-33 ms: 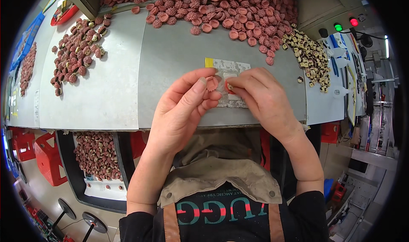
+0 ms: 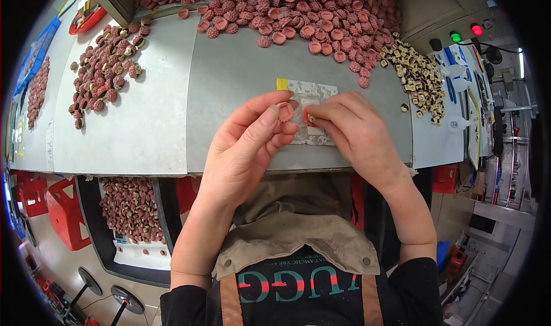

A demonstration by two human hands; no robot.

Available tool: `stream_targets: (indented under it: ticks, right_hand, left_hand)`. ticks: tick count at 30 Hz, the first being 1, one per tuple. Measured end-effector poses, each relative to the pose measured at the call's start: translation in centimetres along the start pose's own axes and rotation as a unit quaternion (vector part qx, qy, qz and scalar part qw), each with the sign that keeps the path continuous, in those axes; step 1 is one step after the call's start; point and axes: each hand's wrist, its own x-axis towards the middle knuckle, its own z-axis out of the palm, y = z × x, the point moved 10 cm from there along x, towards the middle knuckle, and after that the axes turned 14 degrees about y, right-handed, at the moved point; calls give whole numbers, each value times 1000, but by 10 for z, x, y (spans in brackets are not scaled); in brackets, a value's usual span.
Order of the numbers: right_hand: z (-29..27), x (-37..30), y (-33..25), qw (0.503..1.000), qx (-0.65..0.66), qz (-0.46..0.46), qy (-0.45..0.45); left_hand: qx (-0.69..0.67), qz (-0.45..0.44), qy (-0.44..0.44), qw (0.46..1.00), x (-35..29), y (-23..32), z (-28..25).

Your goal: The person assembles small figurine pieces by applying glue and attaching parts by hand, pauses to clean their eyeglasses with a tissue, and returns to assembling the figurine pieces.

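Note:
My left hand (image 2: 252, 134) pinches a pink, bumpy cup-shaped shell (image 2: 285, 112) between thumb and fingers, its hollow side showing. Just to the right, the fingertips of my right hand (image 2: 357, 128) are closed on a small cream-and-dark piece (image 2: 311, 118) with a red edge beside it. Fingers partly cover this piece. A narrow gap separates it from the shell. Both hands are above a grey-and-white patterned sheet (image 2: 304, 87) with a yellow strip at its left corner, lying on the grey tabletop (image 2: 241, 68).
Pink shells (image 2: 321, 25) are heaped at the back. Small cream-and-dark pieces (image 2: 416, 76) lie to the right. Shells with dark and cream insides (image 2: 103, 68) form a pile on the left. Below the table edge, a black bin (image 2: 94, 223) holds many more, near a red stool (image 2: 66, 214).

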Motion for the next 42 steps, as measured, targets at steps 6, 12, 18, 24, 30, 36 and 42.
stream_targets:
  ticks: [6,12,18,24,30,36,42]
  right_hand:
    - [0,2,-2,998,-56,-28,2]
    - [-1,2,-4,997,-69,-38,-15]
    - [-1,1,-3,999,-5,-30,-13]
    - [-1,1,0,998,-57,-37,-1]
    - [-2,-2,-1,998,-49,-37,-25]
    - [-4,-17,29,981,111,160,7]
    - [-8,-28,34,905,312,277,85]
  left_hand:
    - [-16,-2,-20,1000,-1,1,0]
    - [-4,-9,-12,1000,-2,1,3]
    - [4,-6,-11,1000,-2,0,1]
    - [2,-8,-9,1000,0,-1,5]
    - [1,-5,-26,1000,-1,-1,5]
    - [30,12,9,999,-3,1,8]
    - [55,16,-23,998,-4,-2,11]
